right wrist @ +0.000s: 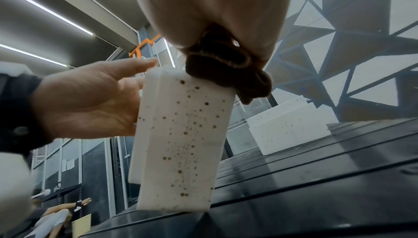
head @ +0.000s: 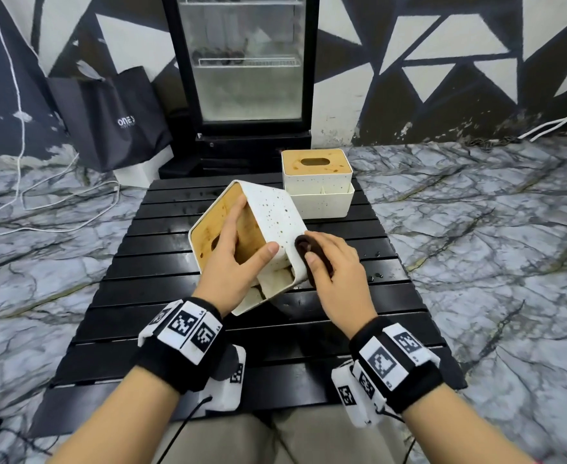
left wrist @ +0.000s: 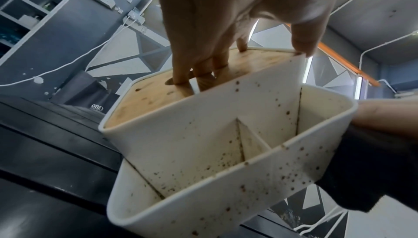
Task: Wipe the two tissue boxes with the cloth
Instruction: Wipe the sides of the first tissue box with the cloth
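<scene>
A white tissue box (head: 272,216) with a wooden lid and brown specks is tilted on its corner on the black slatted table (head: 175,329). My left hand (head: 232,262) grips it, fingers across the wooden lid (left wrist: 158,95), thumb on the white edge. My right hand (head: 335,272) holds a bunched dark brown cloth (head: 309,249) and presses it against the box's speckled side (right wrist: 187,134). The cloth (right wrist: 228,73) sits at that side's upper end. A second, similar tissue box (head: 315,179) stands upright at the table's far edge, untouched.
A black glass-door fridge (head: 242,61) stands behind the table, with a black tote bag (head: 114,118) to its left. White cables (head: 41,195) trail on the marble floor. Water drops (head: 376,276) lie on the slats right of my hand.
</scene>
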### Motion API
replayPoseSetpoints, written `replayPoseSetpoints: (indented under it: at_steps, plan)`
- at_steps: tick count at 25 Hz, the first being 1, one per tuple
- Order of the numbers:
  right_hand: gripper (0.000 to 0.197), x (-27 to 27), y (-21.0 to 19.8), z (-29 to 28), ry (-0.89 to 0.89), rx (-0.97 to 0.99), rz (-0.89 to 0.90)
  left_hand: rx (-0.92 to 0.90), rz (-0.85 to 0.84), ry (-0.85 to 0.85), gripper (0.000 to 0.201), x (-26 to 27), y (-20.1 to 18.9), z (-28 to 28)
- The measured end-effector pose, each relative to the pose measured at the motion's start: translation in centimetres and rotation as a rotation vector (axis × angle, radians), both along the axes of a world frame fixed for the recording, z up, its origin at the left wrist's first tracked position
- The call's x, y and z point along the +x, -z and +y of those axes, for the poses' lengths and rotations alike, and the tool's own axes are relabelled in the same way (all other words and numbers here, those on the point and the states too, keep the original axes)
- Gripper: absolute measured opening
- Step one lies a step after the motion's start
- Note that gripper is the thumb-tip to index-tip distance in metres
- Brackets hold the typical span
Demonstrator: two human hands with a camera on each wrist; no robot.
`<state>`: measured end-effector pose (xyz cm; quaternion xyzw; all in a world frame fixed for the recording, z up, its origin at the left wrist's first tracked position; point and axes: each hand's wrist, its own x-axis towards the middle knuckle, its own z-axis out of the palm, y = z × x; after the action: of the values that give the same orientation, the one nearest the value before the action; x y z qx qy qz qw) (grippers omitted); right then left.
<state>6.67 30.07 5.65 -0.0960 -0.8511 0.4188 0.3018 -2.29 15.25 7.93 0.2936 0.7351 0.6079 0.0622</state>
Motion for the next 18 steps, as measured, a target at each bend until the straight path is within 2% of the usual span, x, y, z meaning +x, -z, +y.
replayPoseSetpoints:
  at_steps: [6, 12, 18]
  plan:
    - [0.037, -0.4, -1.3, -0.9, -0.086, 0.09, 0.028, -0.014, -0.005, 0.078, 0.089, -0.8, -0.3, -0.1]
    - [0.036, -0.5, -1.4, -0.6, -0.089, 0.084, 0.015, 0.011, -0.009, 0.107, 0.088, -1.0, -0.2, -0.5]
    - [0.036, -1.7, -3.2, -0.6, -0.166, 0.075, 0.029, -0.057, 0.03, 0.176, 0.084, -0.9, -0.6, -0.2]
